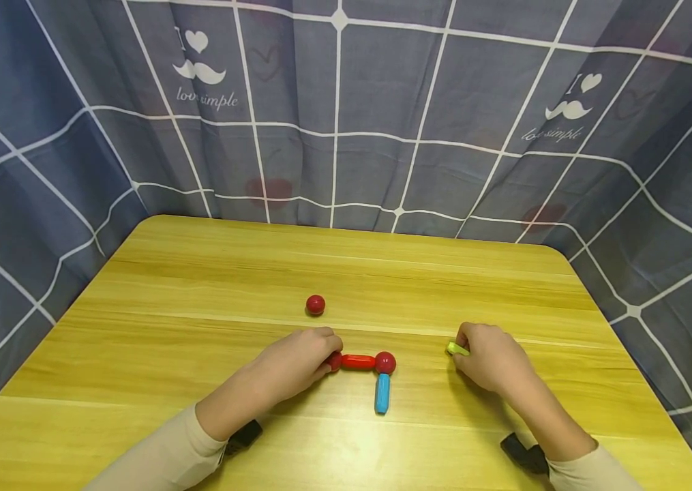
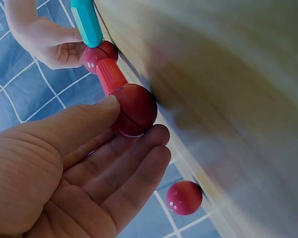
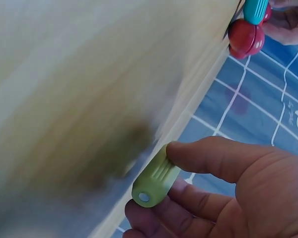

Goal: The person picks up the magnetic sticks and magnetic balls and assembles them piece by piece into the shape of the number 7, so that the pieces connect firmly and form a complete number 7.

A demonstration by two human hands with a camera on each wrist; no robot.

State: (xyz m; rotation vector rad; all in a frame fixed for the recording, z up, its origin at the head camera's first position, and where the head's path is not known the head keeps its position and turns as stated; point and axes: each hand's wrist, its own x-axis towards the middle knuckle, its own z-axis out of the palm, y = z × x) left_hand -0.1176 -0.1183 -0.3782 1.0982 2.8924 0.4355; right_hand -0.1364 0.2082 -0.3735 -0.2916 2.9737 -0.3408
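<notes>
My left hand pinches a red ball between thumb and fingers at the left end of a joined piece. From that ball a red rod runs right to a second red ball. A blue rod extends from the second ball toward the near table edge. To the right, my right hand holds a short yellow-green rod between thumb and fingers, apart from the joined piece. A round metallic spot shows on the rod's end in the right wrist view.
A loose red ball lies on the wooden table, beyond the left hand. A dark grid-patterned curtain hangs behind the table and along both sides. Dark straps or devices sit under the wrists.
</notes>
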